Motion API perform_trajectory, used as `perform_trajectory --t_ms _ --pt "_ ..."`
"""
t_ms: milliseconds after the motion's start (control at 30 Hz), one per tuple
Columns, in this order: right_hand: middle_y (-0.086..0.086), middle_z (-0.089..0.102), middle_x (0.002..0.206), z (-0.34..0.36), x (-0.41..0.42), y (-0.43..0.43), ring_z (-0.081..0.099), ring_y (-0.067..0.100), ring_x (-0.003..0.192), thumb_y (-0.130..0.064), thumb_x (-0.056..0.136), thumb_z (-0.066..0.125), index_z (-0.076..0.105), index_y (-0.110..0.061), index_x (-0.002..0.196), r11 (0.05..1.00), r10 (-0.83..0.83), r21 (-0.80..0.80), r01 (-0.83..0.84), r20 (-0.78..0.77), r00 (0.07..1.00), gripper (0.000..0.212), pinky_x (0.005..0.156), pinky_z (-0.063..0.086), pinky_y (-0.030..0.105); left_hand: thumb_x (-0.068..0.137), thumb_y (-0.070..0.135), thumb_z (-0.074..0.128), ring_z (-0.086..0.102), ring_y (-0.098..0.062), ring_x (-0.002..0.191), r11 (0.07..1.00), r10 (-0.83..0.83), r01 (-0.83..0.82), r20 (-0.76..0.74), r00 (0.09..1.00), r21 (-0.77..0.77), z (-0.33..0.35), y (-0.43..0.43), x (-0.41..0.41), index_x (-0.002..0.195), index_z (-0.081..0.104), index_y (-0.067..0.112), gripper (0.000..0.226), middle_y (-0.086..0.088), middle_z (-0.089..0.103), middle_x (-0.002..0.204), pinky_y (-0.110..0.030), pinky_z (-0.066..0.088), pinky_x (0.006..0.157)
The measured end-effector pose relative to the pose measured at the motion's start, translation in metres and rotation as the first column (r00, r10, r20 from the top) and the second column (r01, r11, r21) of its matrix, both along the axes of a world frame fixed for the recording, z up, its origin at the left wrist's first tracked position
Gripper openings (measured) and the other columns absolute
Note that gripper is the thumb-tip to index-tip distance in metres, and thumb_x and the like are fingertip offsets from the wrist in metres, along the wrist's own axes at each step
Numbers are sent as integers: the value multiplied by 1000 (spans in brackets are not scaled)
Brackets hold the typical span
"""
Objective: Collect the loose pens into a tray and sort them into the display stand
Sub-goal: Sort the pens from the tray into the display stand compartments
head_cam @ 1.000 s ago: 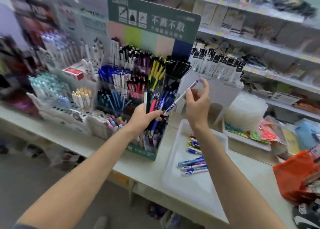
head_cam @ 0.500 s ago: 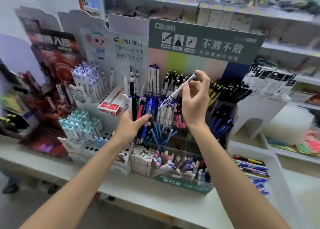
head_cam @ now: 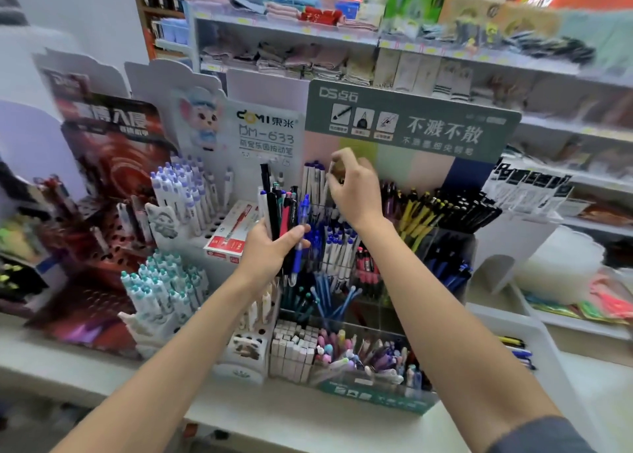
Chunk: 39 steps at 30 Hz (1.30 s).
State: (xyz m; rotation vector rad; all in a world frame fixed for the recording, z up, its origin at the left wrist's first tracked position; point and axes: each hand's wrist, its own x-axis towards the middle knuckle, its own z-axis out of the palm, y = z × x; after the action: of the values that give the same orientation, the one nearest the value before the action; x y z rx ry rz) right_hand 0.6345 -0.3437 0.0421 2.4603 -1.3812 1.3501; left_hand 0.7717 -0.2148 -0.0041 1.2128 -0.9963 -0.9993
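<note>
left hand [head_cam: 270,250] gripping pen bundle [head_cam: 286,209], right hand [head_cam: 356,192] curled at display stand [head_cam: 411,123] (grip unclear)

This is a shop, at its stationery counter. At 12 o'clock a display stand [head_cam: 411,123] with a printed green brand header holds pens [head_cam: 339,247] sorted by colour into clear compartments. From 9 to 11 o'clock stand more branded cardboard pen racks [head_cam: 113,137]. Behind, from 12 to 2 o'clock, shelves [head_cam: 291,31] with yellow price labels [head_cam: 385,44] on their edges carry folded towels [head_cam: 284,9] and packaged socks [head_cam: 448,75].
</note>
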Motion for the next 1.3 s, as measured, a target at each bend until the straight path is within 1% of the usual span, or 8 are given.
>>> perform_trajectory --t_ms 100,200,400,633,767,867,1000,1300 --pt "8 72 101 -5 -6 6 55 29 105 -16 90 66 69 -12 114 998 -43 -54 38 -100 994 25 92 40 40 94 16 65 74 -21 90 1000 -7 7 -18 1000 -10 0 0 0 106 63 14 12 -1 77 98 -37 60 70" --pt "2 70 101 6 -17 27 55 21 98 -12 88 62 70 -11 116 971 -37 -238 36 -2 999 29 84 34 30 93 18 66 74 -19 89 1000 -11 11 -29 1000 -19 2 -1 -2 109 63 13 16 -3 76 99 -33 59 63" --pt "0 64 95 3 -12 73 63 14 84 -17 93 65 54 -17 134 851 275 424 -310 145 951 43 78 53 24 92 17 67 75 -25 84 999 -7 4 -67 998 -49 0 2 -13 109 65 11 18 -12 75 92 -41 62 69" --pt "4 69 100 -14 -16 78 67 12 89 -12 87 72 53 -17 128 758 230 518 -397 357 905 45 78 53 18 95 16 66 75 -28 85 999 -33 33 -5 999 -37 -8 7 -11 114 64 5 23 -14 76 93 -42 62 69" --pt "6 63 90 -12 -23 75 67 22 83 -2 89 65 49 -16 121 871 92 349 -347 577 811 38 72 57 29 94 17 67 74 -21 76 999 41 -40 31 999 -11 -16 6 -3 109 63 0 23 -10 75 81 -37 60 69" --pt "-5 58 86 -12 -23 73 60 4 76 0 90 63 47 -13 124 969 85 154 -195 533 842 39 71 52 19 95 13 65 70 -14 68 998 69 -70 42 997 7 -23 10 8 103 65 -1 16 -7 71 76 -30 58 68" --pt "0 57 91 -20 -13 71 62 12 76 4 91 60 44 -7 125 984 153 4 -176 484 861 39 68 55 25 95 11 64 69 -13 67 1000 31 -31 27 999 6 -26 12 14 103 65 -3 16 -6 70 74 -24 57 66" --pt "2 62 92 -39 -3 61 61 15 81 -8 96 58 54 -9 114 969 153 161 -187 203 967 18 74 51 23 94 15 66 70 -14 70 999 -7 6 38 999 32 -28 13 23 98 67 7 9 -2 71 72 -29 56 67"
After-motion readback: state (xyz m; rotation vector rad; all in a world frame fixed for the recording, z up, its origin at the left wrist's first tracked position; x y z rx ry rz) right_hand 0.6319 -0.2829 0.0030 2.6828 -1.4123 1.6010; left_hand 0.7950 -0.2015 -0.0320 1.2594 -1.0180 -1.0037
